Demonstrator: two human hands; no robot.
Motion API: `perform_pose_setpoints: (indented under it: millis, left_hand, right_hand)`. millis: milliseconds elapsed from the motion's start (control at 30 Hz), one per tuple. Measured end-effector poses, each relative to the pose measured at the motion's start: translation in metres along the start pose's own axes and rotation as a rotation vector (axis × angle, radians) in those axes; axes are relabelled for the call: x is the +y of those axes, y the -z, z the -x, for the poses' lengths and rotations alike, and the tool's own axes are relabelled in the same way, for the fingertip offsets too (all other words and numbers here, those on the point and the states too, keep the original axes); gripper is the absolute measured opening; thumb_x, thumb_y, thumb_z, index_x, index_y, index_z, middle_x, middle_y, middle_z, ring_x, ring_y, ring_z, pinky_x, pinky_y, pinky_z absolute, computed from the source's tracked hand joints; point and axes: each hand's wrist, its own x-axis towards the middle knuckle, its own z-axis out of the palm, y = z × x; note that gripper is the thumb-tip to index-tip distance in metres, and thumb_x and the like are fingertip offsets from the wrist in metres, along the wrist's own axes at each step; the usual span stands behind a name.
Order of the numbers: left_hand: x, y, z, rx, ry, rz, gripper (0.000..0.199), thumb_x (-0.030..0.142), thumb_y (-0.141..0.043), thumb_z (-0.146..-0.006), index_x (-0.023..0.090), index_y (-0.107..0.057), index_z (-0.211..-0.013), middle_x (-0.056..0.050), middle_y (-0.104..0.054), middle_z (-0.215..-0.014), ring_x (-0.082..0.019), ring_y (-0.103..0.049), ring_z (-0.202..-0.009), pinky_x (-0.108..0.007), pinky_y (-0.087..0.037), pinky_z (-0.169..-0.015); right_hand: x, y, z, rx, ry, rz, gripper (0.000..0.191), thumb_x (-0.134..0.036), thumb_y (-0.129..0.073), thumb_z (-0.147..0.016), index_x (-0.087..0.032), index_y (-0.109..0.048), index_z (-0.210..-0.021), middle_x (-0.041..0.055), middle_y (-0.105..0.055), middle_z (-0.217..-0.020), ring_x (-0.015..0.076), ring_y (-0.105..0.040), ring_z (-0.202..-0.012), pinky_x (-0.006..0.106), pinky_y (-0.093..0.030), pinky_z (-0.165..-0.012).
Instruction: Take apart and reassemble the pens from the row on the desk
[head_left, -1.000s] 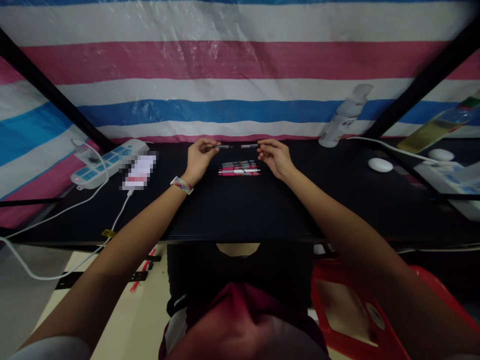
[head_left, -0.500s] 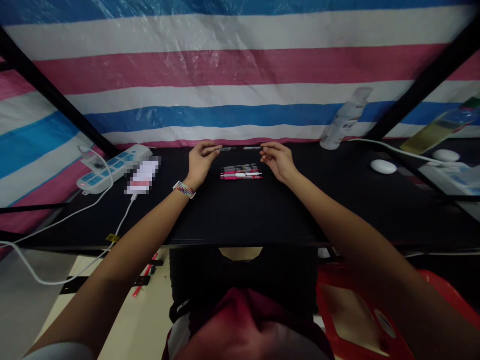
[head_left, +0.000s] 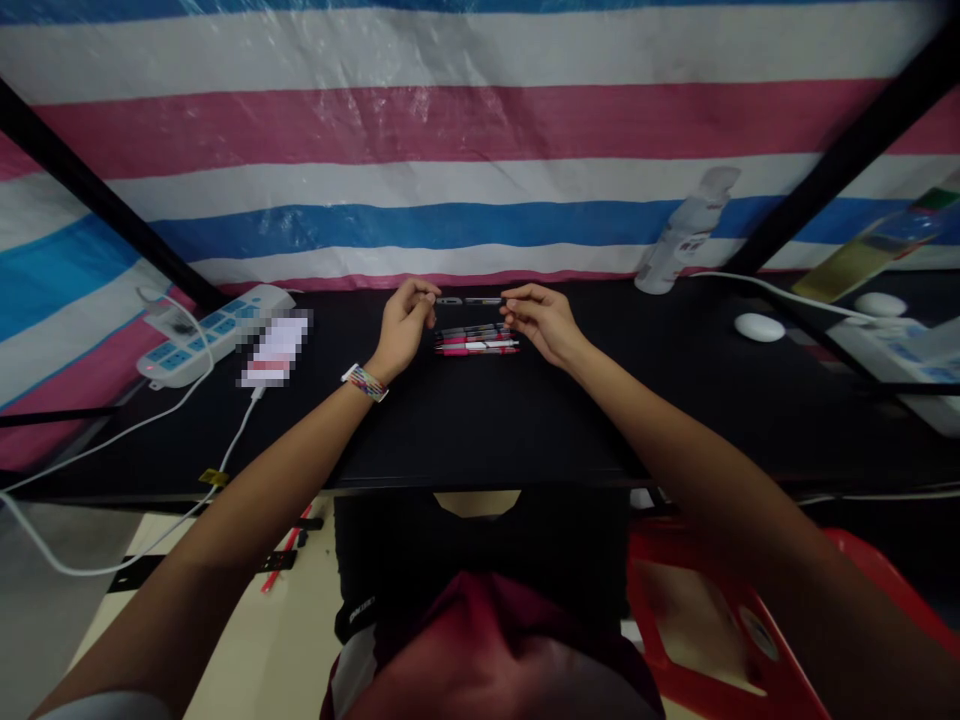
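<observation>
At the back of the black desk point(head_left: 480, 430), my left hand point(head_left: 405, 325) pinches a grey-black pen cap point(head_left: 449, 300) with what looks like a clip. Facing it, my right hand point(head_left: 544, 322) grips a dark pen point(head_left: 484, 301) near its outer end. The two pieces lie in one line, end to end; whether they touch I cannot tell. Just in front of them, between my hands, is a row of several pens: dark ones point(head_left: 469, 330) at the back, then a white one point(head_left: 480, 345) and pink-red ones point(head_left: 454, 351) closer to me.
On the left are a white power strip point(head_left: 259, 300), a phone point(head_left: 276, 350) and its charging cable point(head_left: 238, 440). To the right stand a white spray bottle point(head_left: 679, 245) and a bottle of yellowish liquid point(head_left: 862, 255), near a white mouse point(head_left: 760, 327). A striped sheet point(head_left: 480, 120) hangs behind.
My hands have come closer together, the right one moving left. The gap between the pen cap and the pen has nearly closed. The view has shifted slightly.
</observation>
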Motion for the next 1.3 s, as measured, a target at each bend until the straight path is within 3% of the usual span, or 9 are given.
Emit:
perform_pose_setpoints:
  millis: [200, 433, 633, 800, 933, 1067, 1200, 1300]
  left_hand:
    - [-0.006, -0.001, -0.002, -0.008, 0.081, 0.114, 0.009, 0.028, -0.066, -0.103, 0.023, -0.067, -0.095, 0.008, -0.046, -0.055, -0.011, -0.048, -0.049, -0.026, -0.052, -0.060]
    - [-0.009, -0.001, -0.001, -0.048, 0.123, 0.143, 0.006, 0.026, -0.067, -0.100, 0.021, -0.064, -0.100, 0.007, -0.053, -0.062, -0.010, -0.054, -0.054, -0.025, -0.053, -0.060]
    - [-0.010, -0.001, -0.002, -0.043, 0.045, 0.166, 0.032, 0.019, -0.077, -0.089, 0.024, -0.062, -0.116, 0.001, -0.070, -0.080, -0.016, -0.071, -0.073, -0.027, -0.056, -0.068]
    - [-0.005, 0.000, -0.001, -0.110, 0.046, 0.145, 0.014, 0.013, -0.067, -0.089, 0.021, -0.066, -0.101, -0.001, -0.071, -0.076, -0.015, -0.069, -0.070, -0.029, -0.055, -0.067]
    - [0.000, -0.001, 0.000, -0.098, 0.076, 0.112, 0.003, 0.019, -0.070, -0.095, 0.020, -0.068, -0.093, -0.001, -0.071, -0.074, -0.013, -0.067, -0.068, -0.028, -0.055, -0.068]
    - [0.000, -0.001, 0.002, -0.104, 0.087, 0.065, 0.025, 0.035, -0.074, -0.102, 0.020, -0.068, -0.082, -0.001, -0.068, -0.067, -0.012, -0.065, -0.064, -0.027, -0.053, -0.067]
    - [0.000, -0.002, 0.004, -0.129, 0.107, -0.010, 0.056, 0.055, -0.064, -0.109, 0.019, -0.064, -0.066, 0.002, -0.051, -0.050, -0.011, -0.055, -0.051, -0.026, -0.043, -0.055]
    - [0.003, -0.003, 0.004, -0.119, 0.098, 0.013, 0.043, 0.051, -0.075, -0.103, 0.019, -0.068, -0.075, 0.001, -0.059, -0.058, -0.012, -0.061, -0.056, -0.025, -0.048, -0.058]
  right_hand:
    - [0.003, -0.001, -0.001, -0.009, 0.000, -0.033, 0.012, -0.018, -0.087, -0.081, -0.020, -0.082, -0.091, 0.0034, -0.075, -0.082, 0.0159, -0.068, -0.074, 0.036, -0.063, -0.080]
    - [0.006, -0.002, -0.001, -0.029, -0.004, -0.011, 0.015, -0.022, -0.089, -0.080, -0.022, -0.081, -0.093, 0.0024, -0.075, -0.083, 0.0156, -0.068, -0.074, 0.035, -0.062, -0.080]
    - [0.010, -0.002, -0.002, -0.026, 0.011, -0.006, 0.015, -0.020, -0.089, -0.078, -0.023, -0.080, -0.090, 0.0026, -0.076, -0.088, 0.0162, -0.068, -0.074, 0.039, -0.064, -0.083]
    - [0.008, -0.003, -0.001, -0.043, 0.020, -0.027, 0.018, -0.024, -0.090, -0.080, -0.022, -0.081, -0.095, 0.0036, -0.078, -0.088, 0.0166, -0.071, -0.075, 0.037, -0.064, -0.081]
    - [0.006, -0.002, -0.001, -0.055, 0.019, -0.038, 0.016, -0.029, -0.089, -0.086, -0.022, -0.081, -0.098, 0.0028, -0.076, -0.079, 0.0158, -0.068, -0.067, 0.034, -0.062, -0.070]
    - [0.007, -0.001, -0.002, -0.043, 0.006, -0.014, 0.015, -0.033, -0.087, -0.091, -0.021, -0.079, -0.096, 0.0034, -0.075, -0.077, 0.0151, -0.067, -0.064, 0.033, -0.062, -0.068]
    - [0.007, -0.003, -0.001, -0.030, 0.002, -0.015, 0.013, -0.029, -0.087, -0.090, -0.021, -0.078, -0.096, 0.0038, -0.076, -0.078, 0.0156, -0.070, -0.067, 0.032, -0.063, -0.070]
    - [0.006, -0.003, -0.001, -0.013, -0.013, -0.035, 0.010, -0.026, -0.085, -0.089, -0.020, -0.079, -0.094, 0.0035, -0.077, -0.077, 0.0151, -0.069, -0.065, 0.031, -0.062, -0.068]
